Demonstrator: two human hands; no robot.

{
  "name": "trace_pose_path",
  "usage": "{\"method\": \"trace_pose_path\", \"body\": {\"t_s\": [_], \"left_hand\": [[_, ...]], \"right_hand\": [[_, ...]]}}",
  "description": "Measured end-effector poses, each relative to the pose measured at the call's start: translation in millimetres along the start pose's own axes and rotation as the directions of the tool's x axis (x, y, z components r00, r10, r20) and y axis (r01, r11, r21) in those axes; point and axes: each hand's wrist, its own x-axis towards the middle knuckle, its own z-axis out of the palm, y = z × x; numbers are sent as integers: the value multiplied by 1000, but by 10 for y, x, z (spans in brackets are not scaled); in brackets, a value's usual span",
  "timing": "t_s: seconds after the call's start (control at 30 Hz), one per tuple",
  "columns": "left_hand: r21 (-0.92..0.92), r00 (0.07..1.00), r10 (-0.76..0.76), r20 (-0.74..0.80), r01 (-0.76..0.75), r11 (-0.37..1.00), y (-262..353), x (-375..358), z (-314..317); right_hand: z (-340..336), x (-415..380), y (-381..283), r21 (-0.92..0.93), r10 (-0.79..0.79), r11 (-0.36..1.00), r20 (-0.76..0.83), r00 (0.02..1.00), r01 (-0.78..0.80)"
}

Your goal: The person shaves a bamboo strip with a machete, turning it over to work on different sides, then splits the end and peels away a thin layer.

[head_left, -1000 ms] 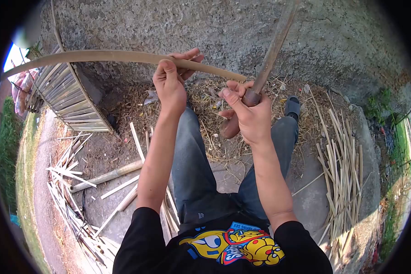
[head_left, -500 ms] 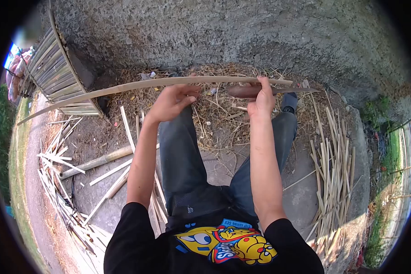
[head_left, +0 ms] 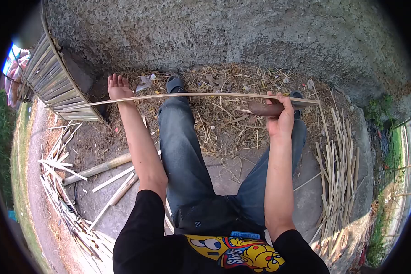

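Across the ground's upper part, by the foot of the rough wall (head_left: 205, 32), I have the long strip (head_left: 192, 94) stretched nearly level, slender and pale tan, its narrow edge towards me and its middle bowed slightly upward. At far left it passes over the slatted panel (head_left: 59, 75), where its tip is hard to pick out among slats of similar colour. The loose pile (head_left: 61, 182) of pale pieces lies along the slab's left edge, with the round pole (head_left: 98, 169) slanting in from it.

My left hand (head_left: 118, 89) is open, fingers slightly curled upward and gripping nothing that I can see; the strip crosses over the base of that hand, though I cannot tell how firmly it touches. Below the strip's middle are the straw-littered soil (head_left: 219, 132) and two jeans-clad legs.

Farther right, my right hand (head_left: 278, 109) has its fingers closed around the smooth brown handle (head_left: 264, 108), the strip running close against that hand, its end poking out beyond. The fingers partly cover the handle, and I can't make out its blade clearly against the dark shoe. By the slab's right edge lies the bundle (head_left: 340, 169) of split pieces.
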Motion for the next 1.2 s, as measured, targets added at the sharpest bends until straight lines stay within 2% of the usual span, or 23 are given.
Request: {"method": "trace_pose_path", "body": {"t_s": [0.03,0.1,0.13,0.17,0.2,0.3,0.37,0.4,0.43,0.47,0.53,0.57,0.63,0.67,0.73,0.77,0.83,0.9,0.97,1.03,1.1,1.13,1.2], "left_hand": [[-88,998,-70,8,70,994,72,90,9],[375,989,-58,134,4,927,4,-17,24],[653,941,-171,291,-65,755,75,-288,39],[841,858,-334,391,-186,508,191,-584,38],[881,731,-506,458,-296,369,300,-805,-57],[774,313,-883,349,-627,84,753,-1350,-335],[887,355,-873,335,-432,164,1222,-1874,-180],[884,352,-873,338,-438,165,1325,-1965,-235],[761,484,-631,606,-583,284,1418,-2029,-301],[602,524,-301,797,-729,326,1488,-2061,-325],[358,351,104,931,-932,-57,1685,-2142,61],[369,360,117,926,-928,-60,1762,-2143,202],[225,247,0,969,-886,-405,1850,-2098,428],[227,243,12,970,-884,-408,1856,-2087,463],[176,310,-288,906,-894,-412,1868,-2053,524],[174,313,-293,904,-892,-417,1828,-2002,501],[313,474,-514,715,-874,-372,1749,-1805,358],[421,377,-793,479,-891,-169,1642,-1623,415],[197,187,-685,705,-978,-64,1210,-1266,130],[379,304,-788,535,-920,-98,1021,-1179,323],[506,301,-753,585,-861,49,815,-1184,578],[508,297,-752,588,-859,57,705,-1232,718],[702,449,-606,657,-658,273,497,-1289,968]], "right_hand": [[-26,16,-53,0,-19,1000,28,999,19],[-18,62,-172,56,-50,997,-31,998,52],[-14,96,-265,31,-42,999,-17,999,43],[-50,151,-349,10,-40,999,-6,999,40],[-128,240,-399,35,-55,998,-9,998,55],[-276,414,-603,40,-93,995,7,996,92],[-243,434,-752,71,-70,995,-68,995,74],[-256,463,-801,53,-79,995,-55,995,82],[-296,507,-836,56,-81,995,-59,995,84],[-323,555,-867,36,-90,995,-25,996,91],[-289,614,-909,-7,-100,995,10,995,101],[-230,605,-920,-15,-99,995,25,995,100],[-106,619,-913,19,-96,995,-15,995,96],[-101,675,-910,24,-100,995,21,995,99],[-61,776,-953,17,-88,996,61,994,88],[-67,812,-949,1,-62,998,87,994,62],[-32,959,-977,-42,-42,998,127,991,48],[113,1046,-1005,-168,2,986,121,993,19],[81,1329,-1065,-204,46,979,286,957,14],[165,1592,-1060,-276,-63,953,208,976,120],[226,1557,-1063,-374,-63,920,144,988,114],[260,1437,-1027,-380,-68,917,143,987,118],[433,787,-788,-402,-165,891,152,974,214]]}}
